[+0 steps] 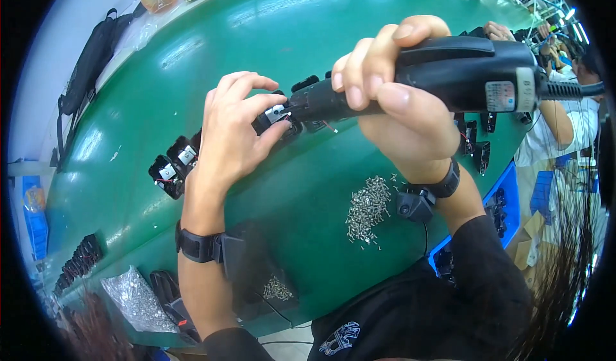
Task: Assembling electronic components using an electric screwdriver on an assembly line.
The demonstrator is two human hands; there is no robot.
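My right hand (407,114) is wrapped around a black corded electric screwdriver (471,72), held almost level with its tip pointing left. That tip meets a small black plastic housing with a silver-white block (276,113) in it. Around this housing curl the thumb and fingers of my left hand (231,127), steadying it on the green table (308,188). More black housings (168,171) with pale blocks and thin wires lie just left of my left wrist. A heap of small silver screws (367,208) sits in front of me, below my right hand.
A clear bag of small metal parts (138,300) lies at the lower left, near a row of black parts (80,261). A smaller screw pile (277,288) is by my left forearm. Blue bins (511,194) stand at the right edge, where another person (558,127) sits.
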